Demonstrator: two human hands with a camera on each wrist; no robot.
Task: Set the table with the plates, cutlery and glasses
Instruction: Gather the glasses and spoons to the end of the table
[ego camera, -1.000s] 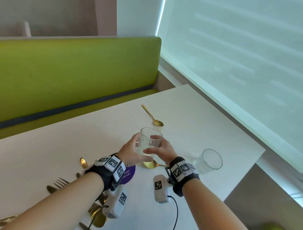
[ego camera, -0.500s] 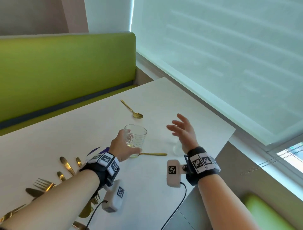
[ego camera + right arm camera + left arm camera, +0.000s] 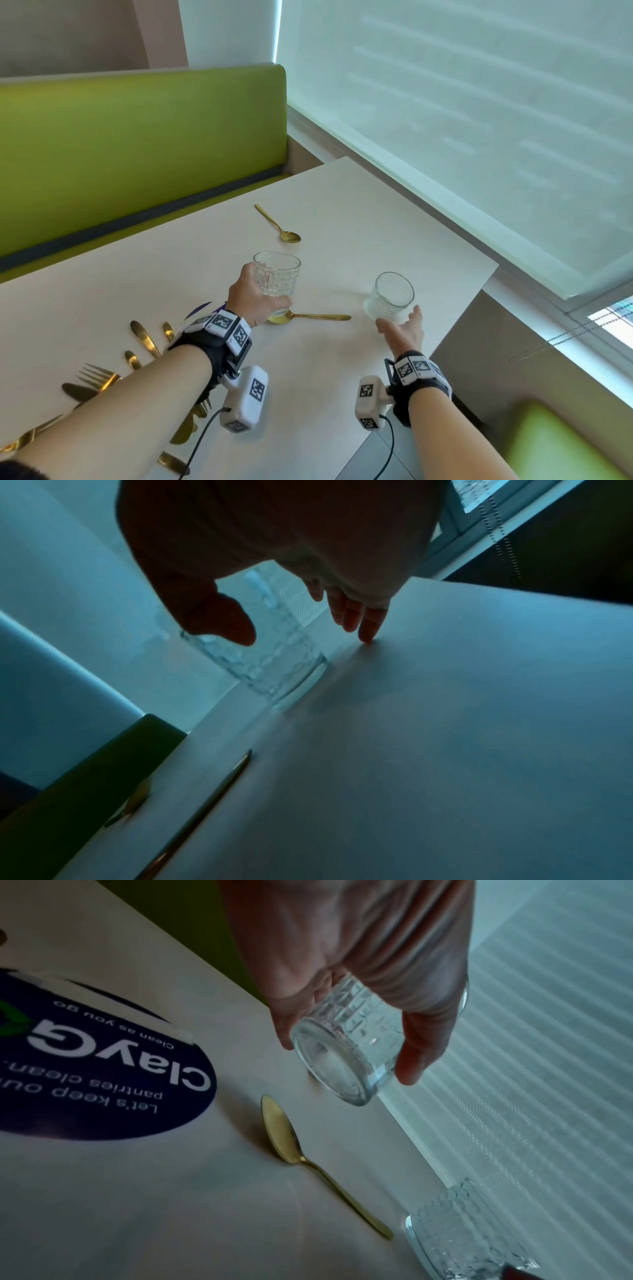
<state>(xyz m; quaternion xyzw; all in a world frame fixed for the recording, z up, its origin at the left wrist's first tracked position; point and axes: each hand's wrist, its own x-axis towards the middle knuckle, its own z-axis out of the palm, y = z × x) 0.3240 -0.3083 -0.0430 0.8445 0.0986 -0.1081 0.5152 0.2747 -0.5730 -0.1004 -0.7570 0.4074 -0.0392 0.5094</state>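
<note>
My left hand (image 3: 253,301) grips a clear patterned glass (image 3: 276,282) and holds it above the white table (image 3: 359,205); its thick base (image 3: 339,1066) shows in the left wrist view. A second glass (image 3: 390,299) stands on the table near the right edge. My right hand (image 3: 400,330) is just short of it with fingers (image 3: 356,615) spread and thumb apart, holding nothing. One gold spoon (image 3: 308,317) lies between the glasses, another gold spoon (image 3: 279,226) lies farther back.
Several gold forks, knives and spoons (image 3: 102,377) lie in a heap at the table's left, beside a dark blue round sticker (image 3: 103,1074). A green bench (image 3: 137,137) runs behind the table. A blind-covered window (image 3: 479,120) borders the right edge.
My right hand let go of the held glass, swung right and came down toward the second glass. The left hand kept the first glass and stayed nearly in place.
</note>
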